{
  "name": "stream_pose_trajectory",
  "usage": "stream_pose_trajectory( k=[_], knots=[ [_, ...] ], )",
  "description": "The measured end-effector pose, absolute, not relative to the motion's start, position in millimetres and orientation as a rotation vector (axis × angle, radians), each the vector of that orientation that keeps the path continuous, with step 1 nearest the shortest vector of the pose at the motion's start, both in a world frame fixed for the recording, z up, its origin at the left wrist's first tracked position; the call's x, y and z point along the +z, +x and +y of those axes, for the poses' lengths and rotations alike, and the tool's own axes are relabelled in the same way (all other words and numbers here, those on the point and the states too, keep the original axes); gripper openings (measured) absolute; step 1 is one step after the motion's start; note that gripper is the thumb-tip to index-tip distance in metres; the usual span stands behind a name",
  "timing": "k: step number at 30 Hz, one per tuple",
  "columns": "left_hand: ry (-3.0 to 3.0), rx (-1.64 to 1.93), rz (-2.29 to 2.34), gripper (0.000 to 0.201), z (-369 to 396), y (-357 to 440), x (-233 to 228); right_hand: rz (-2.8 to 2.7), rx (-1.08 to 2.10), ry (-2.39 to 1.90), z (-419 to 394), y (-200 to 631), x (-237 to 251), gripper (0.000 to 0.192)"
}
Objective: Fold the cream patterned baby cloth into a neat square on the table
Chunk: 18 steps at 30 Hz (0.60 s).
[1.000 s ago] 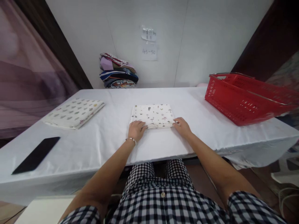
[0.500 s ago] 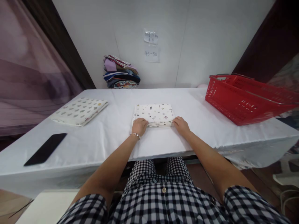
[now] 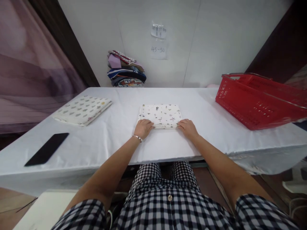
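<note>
A folded white cloth with small printed figures lies in the middle of the table, its layered edge facing me. My left hand grips its near left corner, fingers closed over the layers. At the near right corner, my right hand pinches the same edge between thumb and fingers. The undersides of both grips are hidden. Farther left lies another folded white cloth with a grey heart-like print, touched by neither hand.
A white-covered table spans the view. On its left is a flat black rectangular object. A red plastic basket stands at the right. Several folded fabrics make a pile against the back wall, left of a paper sign.
The camera view has shifted slightly. Both hands stay at the near corners of the folded cloth, and the cloth keeps its place on the table.
</note>
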<state>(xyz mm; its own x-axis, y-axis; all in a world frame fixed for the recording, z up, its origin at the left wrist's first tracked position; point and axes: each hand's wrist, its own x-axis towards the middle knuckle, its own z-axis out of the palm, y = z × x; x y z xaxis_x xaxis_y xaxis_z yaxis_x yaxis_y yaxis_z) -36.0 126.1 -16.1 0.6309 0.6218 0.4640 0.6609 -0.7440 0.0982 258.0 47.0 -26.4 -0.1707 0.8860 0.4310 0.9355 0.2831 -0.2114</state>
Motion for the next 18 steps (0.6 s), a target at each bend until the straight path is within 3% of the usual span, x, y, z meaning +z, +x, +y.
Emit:
stream_pose_trajectory(
  k=[6,18],
  knots=[
    [-2.82,-0.697,-1.035,0.03,125.5,-43.3,-15.1,-2.136,-0.159,-1.603,46.8,257.7,-23.3,0.026],
    [-2.785,-0.62,-1.028,0.026,128.3,-41.8,-12.9,-2.121,-0.249,-1.645,47.9,255.0,-30.4,0.025]
  ],
)
